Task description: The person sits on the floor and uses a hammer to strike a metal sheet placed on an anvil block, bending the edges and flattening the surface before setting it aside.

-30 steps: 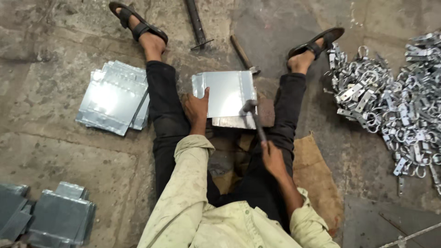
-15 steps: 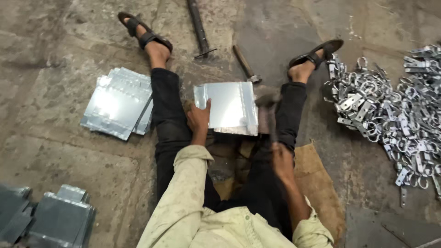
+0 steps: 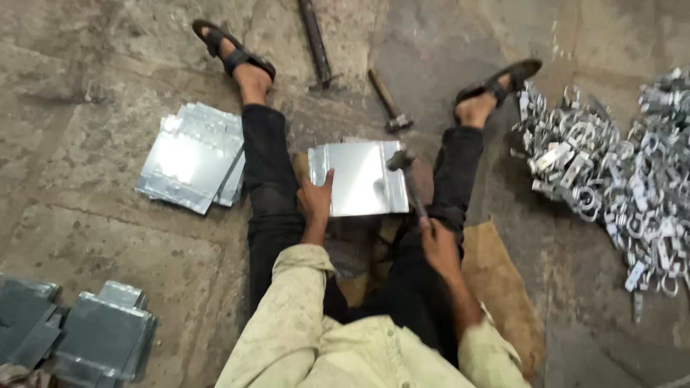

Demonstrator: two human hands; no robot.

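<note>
The left hand (image 3: 315, 201) lies flat, pressing the metal sheet (image 3: 357, 177) at its left edge. The right hand (image 3: 436, 241) grips a hammer (image 3: 407, 178), its head on the sheet's right edge; bare floor (image 3: 93, 230) lies left.

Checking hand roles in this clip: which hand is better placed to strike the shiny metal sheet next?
Right, probably. The right hand grips the hammer, its head over the shiny rectangular metal sheet; the left hand rests on the sheet's edge.

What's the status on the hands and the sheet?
Left hand flat on sheet edge. Right hand grips hammer, head at sheet's right edge. Nothing in the way.
</note>
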